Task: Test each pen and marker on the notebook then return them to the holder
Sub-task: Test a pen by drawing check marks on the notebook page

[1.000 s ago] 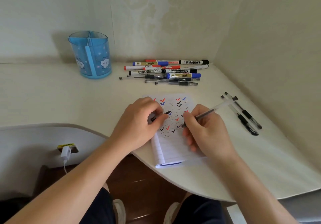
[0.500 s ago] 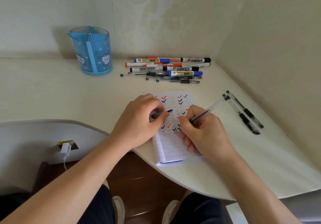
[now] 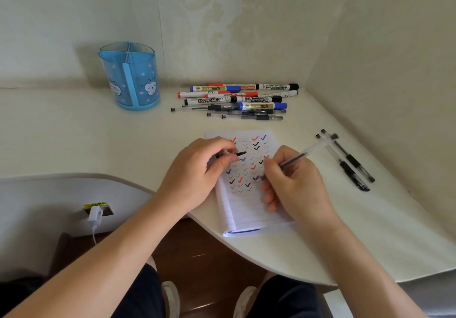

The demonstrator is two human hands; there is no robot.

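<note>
On the notebook (image 3: 246, 209), right hand (image 3: 296, 187) is pinching the pen (image 3: 296, 157) low near its tip; it is looking light, stiff, slick. Left hand (image 3: 195, 169) is pinching the cap (image 3: 237, 154). Holder (image 3: 129, 78) is standing at ten o'clock.

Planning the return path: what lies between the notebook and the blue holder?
Head view: only bare desk between the notebook and the holder; the marker pile lies off to the right.

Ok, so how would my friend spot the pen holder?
Look along the back of the white desk, by the wall. Left of the pile of markers stands the holder. It is the only upright thing: a see-through blue cup with dividers and little cat faces.
</note>
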